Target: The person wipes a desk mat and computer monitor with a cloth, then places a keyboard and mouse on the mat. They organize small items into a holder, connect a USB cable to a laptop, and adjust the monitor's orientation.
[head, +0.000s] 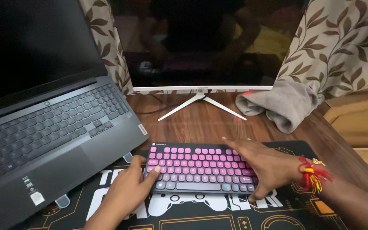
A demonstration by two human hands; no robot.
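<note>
Both hands rest on a pink-keyed compact keyboard [200, 169] lying on a black printed desk mat [201, 215] at the tabletop's near edge. The left hand [126, 191] grips its left end; the right hand [263, 164], fingers spread, covers its right end. Farther left sits a grey laptop [47, 140] bearing small white stickers; behind stands a dark monitor [203, 42].

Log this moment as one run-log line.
left hand: grips keyboard's left edge | right hand: spread over its right end | keyboard: pink keys, on desk mat | laptop: open, left
</note>
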